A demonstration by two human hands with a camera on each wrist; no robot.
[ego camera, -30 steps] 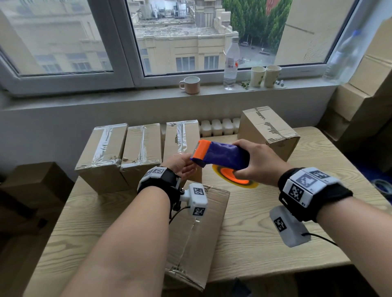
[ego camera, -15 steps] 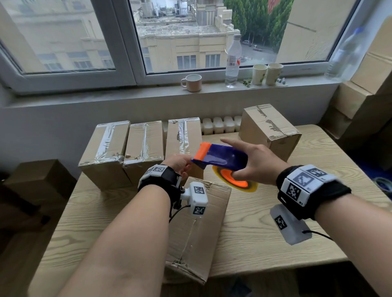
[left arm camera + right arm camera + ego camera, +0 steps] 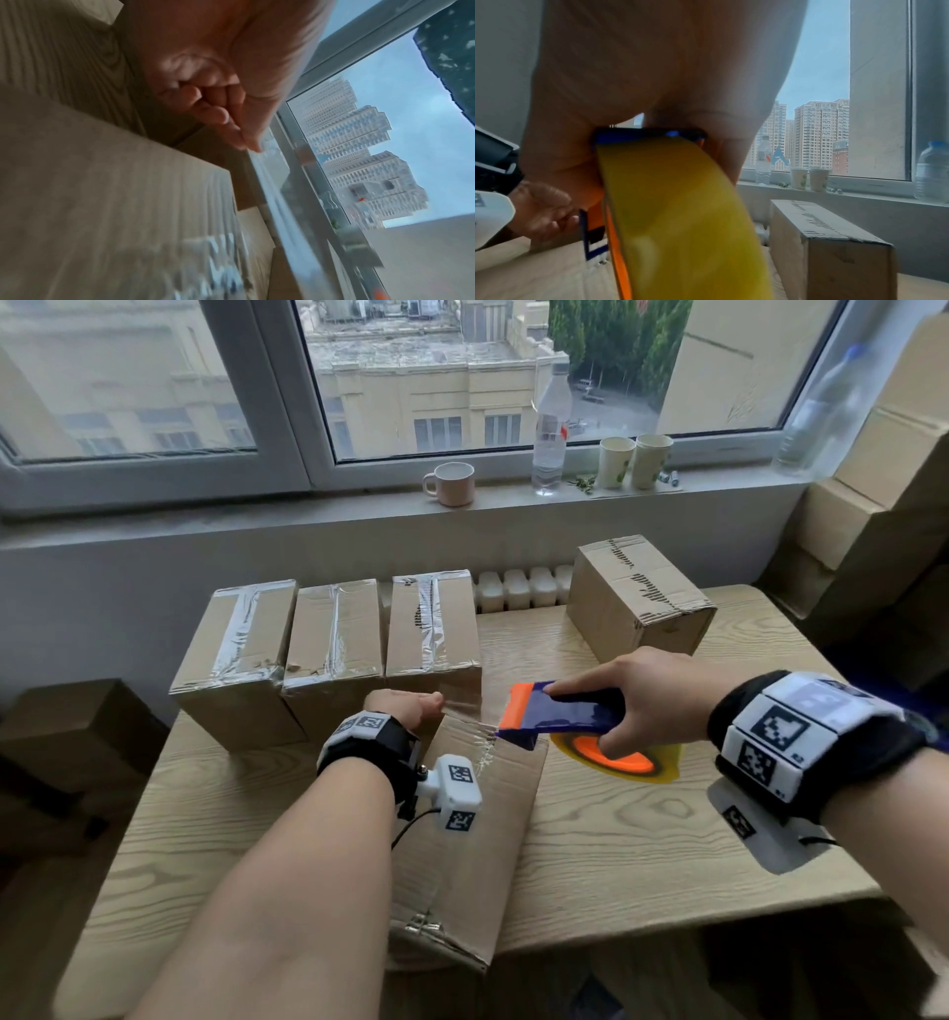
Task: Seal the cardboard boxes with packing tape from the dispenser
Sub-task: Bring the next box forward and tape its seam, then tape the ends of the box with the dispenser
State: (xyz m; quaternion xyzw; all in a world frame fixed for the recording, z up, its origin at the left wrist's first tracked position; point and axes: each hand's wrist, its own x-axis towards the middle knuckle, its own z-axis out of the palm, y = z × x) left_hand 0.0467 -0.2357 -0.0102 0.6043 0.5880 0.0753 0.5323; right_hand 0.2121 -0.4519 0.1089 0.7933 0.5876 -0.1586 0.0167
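Dispenser (image 3: 560, 713) drawn right; taped boxes (image 3: 334, 629) behind.

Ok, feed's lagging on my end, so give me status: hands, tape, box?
Left hand pinches the tape end at the box's far edge. Right hand grips the dispenser, over the near box. Nothing in the way.

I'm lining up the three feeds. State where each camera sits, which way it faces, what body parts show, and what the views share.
Head: on the head, looking forward and down at the table, boxes and window; both forearms and hands show.
Left wrist: under the left hand, looking along the curled fingers pinching the tape toward the window.
Right wrist: under the right hand, looking past the dispenser toward the sill; the left hand shows too.
Shared: the dispenser, the bottle and the cups appear in head and right wrist views.
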